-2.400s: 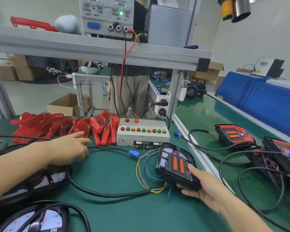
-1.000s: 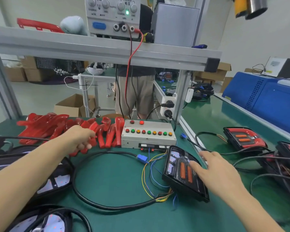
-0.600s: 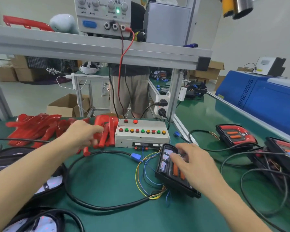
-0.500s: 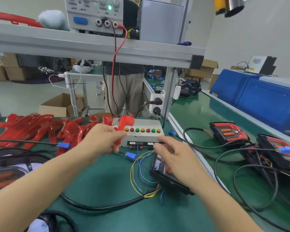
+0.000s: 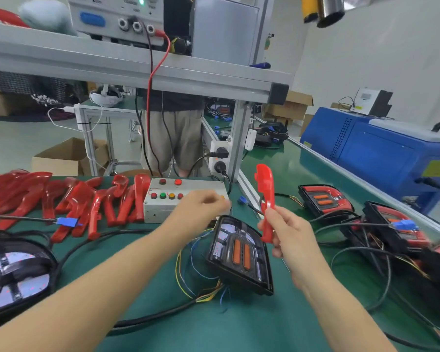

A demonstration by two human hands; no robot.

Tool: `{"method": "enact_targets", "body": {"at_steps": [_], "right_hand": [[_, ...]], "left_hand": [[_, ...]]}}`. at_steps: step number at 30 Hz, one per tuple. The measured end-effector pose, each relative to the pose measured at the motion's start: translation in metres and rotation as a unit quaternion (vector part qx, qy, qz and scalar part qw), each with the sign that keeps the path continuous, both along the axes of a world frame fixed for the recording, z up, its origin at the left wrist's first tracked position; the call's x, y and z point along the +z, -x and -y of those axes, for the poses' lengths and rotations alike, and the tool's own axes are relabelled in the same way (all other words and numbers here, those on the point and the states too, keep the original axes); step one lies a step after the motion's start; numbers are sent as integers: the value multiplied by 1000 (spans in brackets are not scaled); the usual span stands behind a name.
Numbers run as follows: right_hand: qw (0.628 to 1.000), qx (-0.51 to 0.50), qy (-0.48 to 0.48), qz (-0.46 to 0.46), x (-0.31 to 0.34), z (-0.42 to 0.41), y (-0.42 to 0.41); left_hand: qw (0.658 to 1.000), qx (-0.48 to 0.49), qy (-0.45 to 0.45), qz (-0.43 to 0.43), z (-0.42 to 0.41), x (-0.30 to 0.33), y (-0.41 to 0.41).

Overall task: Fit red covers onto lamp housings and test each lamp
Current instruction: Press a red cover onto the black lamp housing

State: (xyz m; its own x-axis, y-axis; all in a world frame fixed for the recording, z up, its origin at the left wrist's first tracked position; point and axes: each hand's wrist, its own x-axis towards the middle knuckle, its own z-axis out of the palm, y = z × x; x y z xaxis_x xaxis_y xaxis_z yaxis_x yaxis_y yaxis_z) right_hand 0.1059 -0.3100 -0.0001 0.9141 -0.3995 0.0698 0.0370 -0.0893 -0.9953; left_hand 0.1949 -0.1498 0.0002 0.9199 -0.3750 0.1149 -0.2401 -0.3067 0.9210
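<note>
The right hand (image 5: 287, 232) pinches the red cover (image 5: 266, 199) low down — light, stiff, probably brittle plastic — while the left hand (image 5: 201, 209) is too blurred to read.

Two bare forearms enter from the bottom of the frame, one from lower left, one from lower right. No sleeves visible on either, arms uncovered up to the frame edge. Left hand (image 5: 201, 212) bare, no glove, no ring or watch seen; motion-blurred at the fingers, nails not readable. Right hand (image 5: 287, 235) bare too, no glove, no wristband; knuckles and thumb sharp, nails short. No markings or jewellery on either wrist.
</note>
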Motion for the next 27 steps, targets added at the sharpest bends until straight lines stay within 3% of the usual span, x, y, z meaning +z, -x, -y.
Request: {"method": "enact_targets", "body": {"at_steps": [3,6,9,12,16,19,22,24,27], "right_hand": [[997,19,73,10,-8,6,5],[987,22,160,20,-18,5,8],[968,21,248,32,-22,7,12],[949,16,308,64,-25,8,19],[925,23,367,94,-28,-7,26],[886,52,444,123,-32,-25,29],[845,55,517,125,-37,-43,27],[796,28,595,105,-37,-49,26],[763,-41,637,98,-35,-58,22]], "left_hand": [[982,54,-126,-127,11,-15,-26],[967,33,-128,-217,31,-30,-28],[960,58,-40,-271,39,-33,-27],[918,54,117,-376,36,-25,-24],[889,75,257,-372,24,-11,-24],[868,55,332,-364,17,-9,-20],[859,69,362,-354,15,-14,-11],[852,87,379,-350,14,-18,-6],[840,85,407,-350,13,-22,-1]]}}
